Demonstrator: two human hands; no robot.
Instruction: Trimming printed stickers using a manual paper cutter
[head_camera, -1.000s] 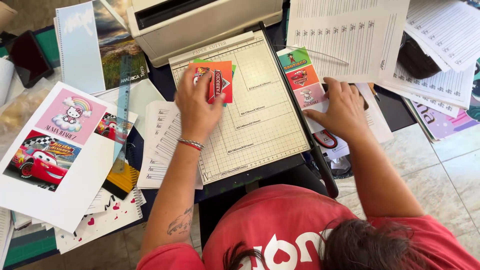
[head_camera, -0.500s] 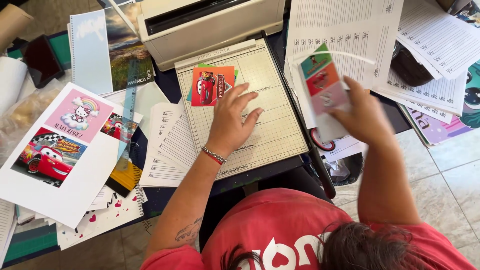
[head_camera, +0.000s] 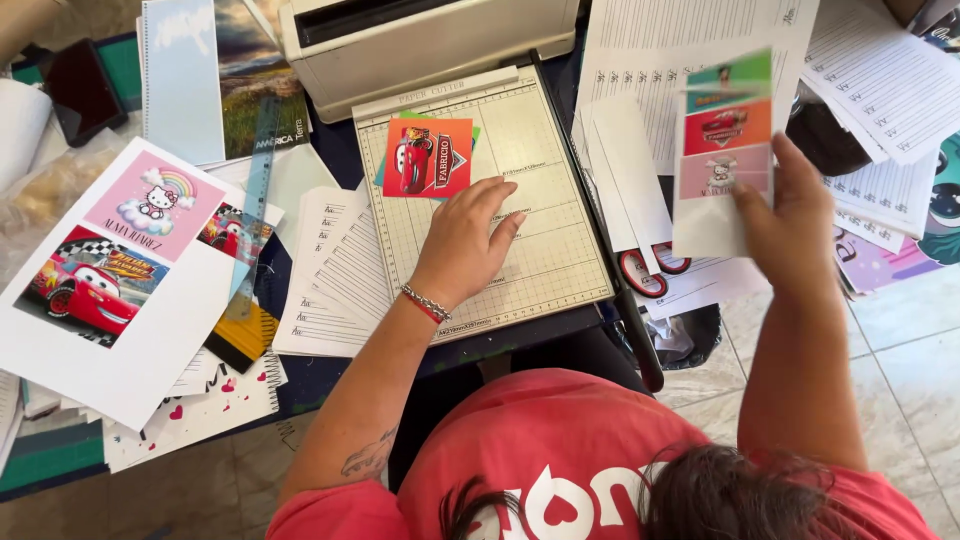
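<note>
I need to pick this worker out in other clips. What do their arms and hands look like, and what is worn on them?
Both arms are bare below the short sleeves of a red T-shirt. The left hand has a beaded red-and-silver bracelet at the wrist, and a dark tattoo marks that arm near the elbow. The right hand shows no jewellery or glove.

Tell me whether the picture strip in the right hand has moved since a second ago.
Yes. The picture strip was lifted off the table by the right hand, now raised beside the paper cutter.
</note>
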